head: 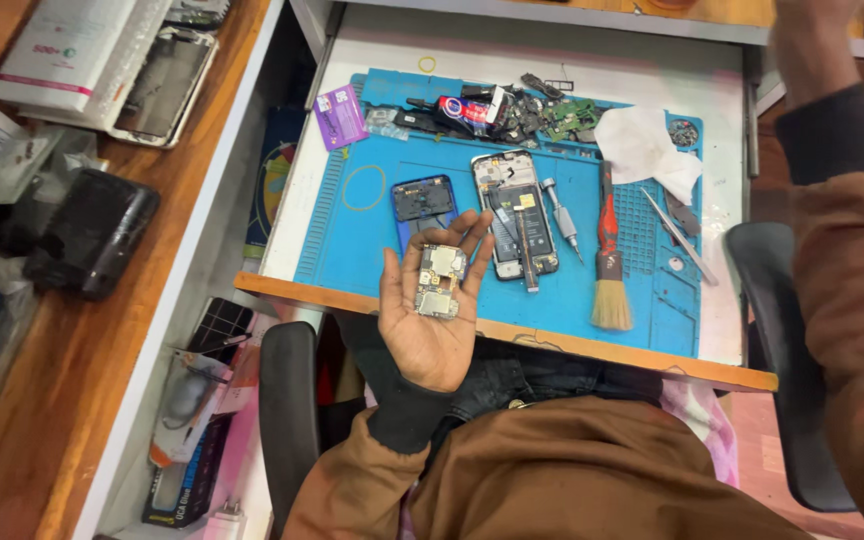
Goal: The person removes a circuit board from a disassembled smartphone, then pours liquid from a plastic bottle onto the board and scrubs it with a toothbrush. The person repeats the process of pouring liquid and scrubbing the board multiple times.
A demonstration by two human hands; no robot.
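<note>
My left hand [430,310] lies palm up over the front edge of the worktop, and a small phone circuit board [439,280] rests on its fingers. Just beyond the fingertips, on the blue work mat [352,250], lies a dark blue phone back cover [423,201]. Beside it is an opened phone [515,214] with its battery showing. My right arm, in a brown sleeve, reaches up at the top right; only a blurred part of my right hand [802,40] shows, and its fingers are out of the frame.
On the mat lie a small screwdriver [560,219], a red-handled brush [609,262], tweezers [680,238], a white cloth [647,148] and several loose parts [512,110]. The wooden shelf [72,340] on the left holds phones and boxes. Black chair armrests [290,400] flank my lap.
</note>
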